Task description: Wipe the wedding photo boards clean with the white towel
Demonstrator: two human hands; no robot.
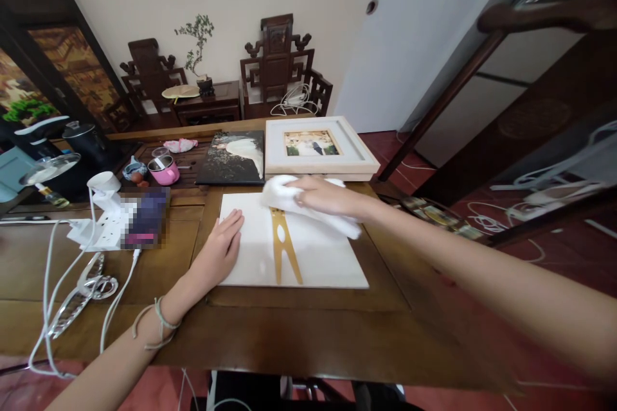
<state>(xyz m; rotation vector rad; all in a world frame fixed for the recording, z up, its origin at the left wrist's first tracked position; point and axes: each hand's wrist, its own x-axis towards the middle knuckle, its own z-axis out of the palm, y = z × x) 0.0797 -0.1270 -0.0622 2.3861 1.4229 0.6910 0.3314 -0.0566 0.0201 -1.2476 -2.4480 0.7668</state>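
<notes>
Far left: a white power strip [103, 228] is laid on the wooden counter [299, 334], with white cables [48, 295] trailed over the near edge. Behind it, a pink cup [164, 170] is stood on a dark tray. Left of centre: the left hand [219, 250], a cord worn at its wrist, is laid palm down on the left margin of a white panel [328, 257]; its grip is spread flat, fingers extended side by side, and nothing is pinched. Centre: the white panel is set flat in the counter's recessed middle and is marked with a gold peg-shaped figure [282, 244]. Behind it, a dark photo print [234, 157] is placed flat. Right of centre: a white cloth [279, 192] is bunched on the panel's far edge, just above the gold figure, and is held down under the right hand [321, 196], whose grip is curled over it. Behind the cloth, a white picture frame [318, 144] is rested face up, just beside the dark print.
</notes>
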